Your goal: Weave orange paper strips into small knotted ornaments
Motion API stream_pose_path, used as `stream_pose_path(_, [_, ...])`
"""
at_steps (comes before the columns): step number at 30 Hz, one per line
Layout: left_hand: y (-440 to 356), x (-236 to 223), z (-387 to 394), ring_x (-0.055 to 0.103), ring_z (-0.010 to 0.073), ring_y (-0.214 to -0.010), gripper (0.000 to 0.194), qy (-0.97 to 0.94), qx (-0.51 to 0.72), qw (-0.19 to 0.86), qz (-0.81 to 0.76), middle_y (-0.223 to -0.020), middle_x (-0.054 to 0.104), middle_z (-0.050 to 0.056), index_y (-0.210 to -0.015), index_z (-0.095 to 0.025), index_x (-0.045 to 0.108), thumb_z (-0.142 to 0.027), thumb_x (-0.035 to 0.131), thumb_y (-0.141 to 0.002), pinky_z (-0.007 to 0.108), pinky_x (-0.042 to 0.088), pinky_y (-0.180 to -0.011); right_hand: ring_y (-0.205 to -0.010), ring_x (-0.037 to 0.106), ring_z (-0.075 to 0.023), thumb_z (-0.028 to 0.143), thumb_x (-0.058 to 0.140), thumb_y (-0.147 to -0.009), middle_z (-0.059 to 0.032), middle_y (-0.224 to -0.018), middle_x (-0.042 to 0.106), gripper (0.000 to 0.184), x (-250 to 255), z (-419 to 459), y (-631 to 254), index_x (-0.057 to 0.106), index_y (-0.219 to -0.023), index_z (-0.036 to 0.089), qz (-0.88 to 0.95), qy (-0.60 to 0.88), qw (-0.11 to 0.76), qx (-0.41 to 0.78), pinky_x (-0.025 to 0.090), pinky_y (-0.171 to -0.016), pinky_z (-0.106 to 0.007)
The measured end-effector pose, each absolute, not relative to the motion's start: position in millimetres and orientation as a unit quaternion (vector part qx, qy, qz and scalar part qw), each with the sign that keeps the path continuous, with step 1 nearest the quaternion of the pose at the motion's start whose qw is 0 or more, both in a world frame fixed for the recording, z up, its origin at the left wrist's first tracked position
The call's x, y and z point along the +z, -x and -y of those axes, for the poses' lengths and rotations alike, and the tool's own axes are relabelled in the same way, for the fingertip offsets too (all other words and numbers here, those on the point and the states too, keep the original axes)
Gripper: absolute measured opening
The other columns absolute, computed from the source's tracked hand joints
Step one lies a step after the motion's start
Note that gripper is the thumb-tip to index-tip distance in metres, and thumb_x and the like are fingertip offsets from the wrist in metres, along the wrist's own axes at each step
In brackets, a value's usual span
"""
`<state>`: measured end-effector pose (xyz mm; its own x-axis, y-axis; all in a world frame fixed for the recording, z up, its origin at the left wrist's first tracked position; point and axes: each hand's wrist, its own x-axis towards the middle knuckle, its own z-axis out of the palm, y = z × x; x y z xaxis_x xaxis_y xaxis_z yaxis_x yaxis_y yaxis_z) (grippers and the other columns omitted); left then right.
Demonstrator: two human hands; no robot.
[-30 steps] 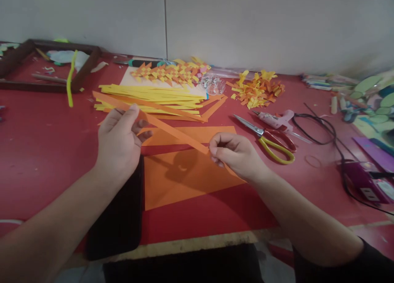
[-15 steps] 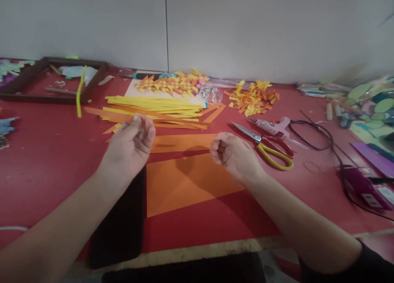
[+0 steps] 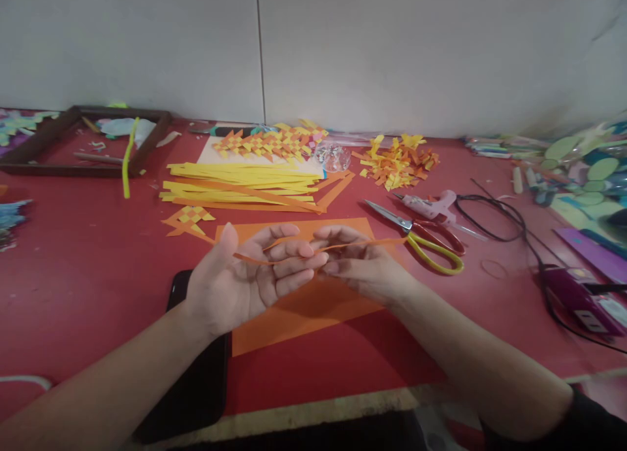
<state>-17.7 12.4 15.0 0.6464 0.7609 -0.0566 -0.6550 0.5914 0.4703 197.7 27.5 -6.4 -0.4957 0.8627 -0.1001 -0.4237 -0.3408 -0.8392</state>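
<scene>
A narrow orange paper strip (image 3: 365,244) runs between my two hands above the orange sheet (image 3: 294,317). My right hand (image 3: 365,268) pinches it between thumb and fingers, and its right end sticks out toward the scissors. My left hand (image 3: 249,281) is palm up, thumb raised and fingers spread, with the strip lying across the fingers. The fingertips of both hands meet. Just beyond my left thumb lies a woven yellow and orange paper piece (image 3: 190,217). A dark phone-like slab (image 3: 196,372) is partly under my left wrist.
Yellow paper strips (image 3: 235,176) are piled behind my hands, near a woven paper band (image 3: 269,144). Scissors (image 3: 431,242), a pink glue gun (image 3: 431,206) and a black cord (image 3: 519,219) lie right. Folded paper pieces (image 3: 401,163) are heaped behind them. A brown frame (image 3: 53,170) sits left.
My hands were apart and raised; they have come together over the orange sheet. My left hand has moved right and opened its fingers. The strip now shows between the hands.
</scene>
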Motion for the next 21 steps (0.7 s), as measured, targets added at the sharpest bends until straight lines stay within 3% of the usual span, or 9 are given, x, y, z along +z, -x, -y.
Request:
stream_pose_path(3, [18,14,-12,0.066,0.0249,-0.113,0.057,-0.257,0.387,0.880,-0.100,-0.112,0.073,0.010,-0.112,-0.015,0.068,-0.062,0.064,-0.080,0.034,0.047,-0.104,-0.076,0.069,-0.0091,0.021,0.083,-0.071,-0.0002,-0.088,0.073,0.019,-7,-26,-198,0.073,-0.087,0.022,0.381,0.282,0.418,0.775,0.055,-0.068,-0.020])
stream_pose_path(5, [19,14,-10,0.058,0.0290,-0.124,0.065,-0.317,0.353,0.875,-0.094,-0.123,0.068,0.014,-0.120,-0.017,0.064,-0.068,0.061,-0.079,0.039,0.042,-0.108,-0.071,0.067,-0.0090,0.027,0.086,-0.069,0.0002,-0.084,0.071,0.019,-6,-27,-198,0.072,-0.078,0.020,0.360,0.288,0.443,0.769,0.054,-0.062,-0.019])
stream_pose_path(10, [21,9,-9,0.043,0.0394,-0.137,0.085,-0.416,0.242,0.873,-0.079,-0.144,0.052,0.020,-0.132,-0.019,0.056,-0.077,0.061,-0.070,0.051,0.035,-0.111,-0.051,0.052,-0.0056,0.025,0.079,-0.075,0.0061,-0.061,0.057,0.017,3,-31,-204,0.065,-0.084,0.022,0.251,0.264,0.487,0.794,0.044,-0.046,-0.014])
stream_pose_path(13, [16,5,-11,0.057,0.0331,-0.125,0.063,-0.396,0.281,0.860,-0.155,-0.132,0.063,0.018,-0.117,-0.017,0.064,-0.067,0.063,-0.078,0.042,0.046,-0.103,-0.043,0.040,-0.0064,0.018,0.071,-0.076,0.0074,-0.053,0.051,0.022,7,-33,-209,0.061,-0.095,0.020,0.250,0.240,0.393,0.852,0.036,-0.037,-0.013])
stream_pose_path(16, [8,3,-14,0.071,0.0187,-0.100,0.029,-0.337,0.357,0.810,-0.319,-0.115,0.072,0.010,-0.103,-0.017,0.066,-0.034,0.075,-0.082,0.028,0.053,-0.091,-0.037,0.039,-0.0081,0.016,0.066,-0.071,0.0057,-0.050,0.057,0.033,3,-31,-212,0.055,-0.102,0.018,0.295,0.201,0.243,0.902,0.032,-0.031,-0.015])
stream_pose_path(21, [4,8,-16,0.072,0.0129,-0.089,0.030,-0.288,0.382,0.768,-0.426,-0.108,0.075,0.007,-0.107,-0.017,0.066,-0.017,0.077,-0.079,0.020,0.057,-0.079,-0.026,0.040,-0.0058,0.010,0.064,-0.064,0.0048,-0.052,0.064,0.043,-7,-27,-214,0.053,-0.106,0.014,0.333,0.248,0.105,0.904,0.027,-0.025,-0.012])
